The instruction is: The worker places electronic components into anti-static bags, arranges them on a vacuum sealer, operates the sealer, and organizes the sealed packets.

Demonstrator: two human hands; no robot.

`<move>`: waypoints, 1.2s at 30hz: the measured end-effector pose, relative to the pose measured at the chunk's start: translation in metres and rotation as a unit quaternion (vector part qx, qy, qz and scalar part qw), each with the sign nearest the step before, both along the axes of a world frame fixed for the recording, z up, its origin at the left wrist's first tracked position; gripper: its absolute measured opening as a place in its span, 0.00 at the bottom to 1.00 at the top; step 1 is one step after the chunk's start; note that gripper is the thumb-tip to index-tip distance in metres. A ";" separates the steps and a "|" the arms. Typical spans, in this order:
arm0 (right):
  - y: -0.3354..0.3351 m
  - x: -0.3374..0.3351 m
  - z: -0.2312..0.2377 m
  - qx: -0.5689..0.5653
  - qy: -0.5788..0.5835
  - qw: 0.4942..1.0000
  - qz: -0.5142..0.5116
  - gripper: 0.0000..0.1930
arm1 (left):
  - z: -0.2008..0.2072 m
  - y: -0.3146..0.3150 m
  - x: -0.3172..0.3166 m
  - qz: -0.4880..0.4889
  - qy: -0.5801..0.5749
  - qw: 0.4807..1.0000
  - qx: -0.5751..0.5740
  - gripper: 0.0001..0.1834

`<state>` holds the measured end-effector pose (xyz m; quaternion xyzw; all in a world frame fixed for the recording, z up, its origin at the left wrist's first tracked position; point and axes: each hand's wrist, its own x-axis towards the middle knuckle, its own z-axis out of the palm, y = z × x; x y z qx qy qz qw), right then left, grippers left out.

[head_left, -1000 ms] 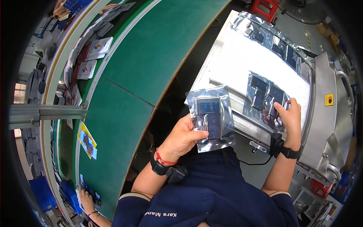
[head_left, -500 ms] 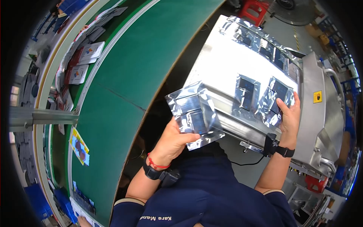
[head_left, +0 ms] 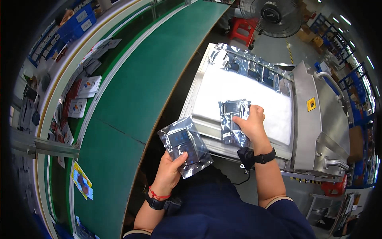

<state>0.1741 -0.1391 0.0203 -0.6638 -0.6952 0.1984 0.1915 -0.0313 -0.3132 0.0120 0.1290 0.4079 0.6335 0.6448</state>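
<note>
lower centre of the frame, and a shiny clear pouch (head_left: pixel 178 133) is gripped by the left hand (head_left: pixel 169 169), its near edge pinched, thumb laid on top, fingers mostly hidden underneath. the flat dark piece (head_left: pixel 184 145) inside is left largely uncovered, perhaps so its face can be seen, and the pouch is tilted in front of the machine's near edge.

over to the middle of the frame: a second pouch (head_left: pixel 230 119) is gripped by the right hand (head_left: pixel 254 124), closed on its right side, thumb pressed across the front. it is held over the near part of the white bed (head_left: pixel 211 92); whether it is rested there or lifted just off it cannot be told. such slick film probably calls for a firm pinch.

more pouches (head_left: pixel 248 71) are lined up along the bed's far edge, seemingly to be kept flat and in order. at the right, a steel cover (head_left: pixel 304 131) marked with a yellow label (head_left: pixel 311 104) is seen.

the left side is filled by a green table (head_left: pixel 119 99), bordered by pale rails; white cards (head_left: pixel 88 86) are gathered at upper left, a yellow packet (head_left: pixel 81 181) at lower left. at the top, a fan (head_left: pixel 271 14) and a red stool (head_left: pixel 243 31) are stood on the grey floor (head_left: pixel 274 47).
</note>
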 end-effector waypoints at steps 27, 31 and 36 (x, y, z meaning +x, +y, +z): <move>-0.001 0.023 0.012 -0.045 0.511 0.858 0.035 0.28 | 0.006 0.012 0.004 -0.025 0.003 0.998 0.061 0.26; -0.014 0.017 0.037 -0.123 0.593 0.794 0.052 0.36 | 0.005 0.007 0.001 -0.035 0.002 0.997 0.069 0.24; -0.025 0.008 0.042 -0.253 0.616 0.738 0.108 0.16 | 0.016 0.002 0.000 0.041 -0.092 0.993 0.062 0.18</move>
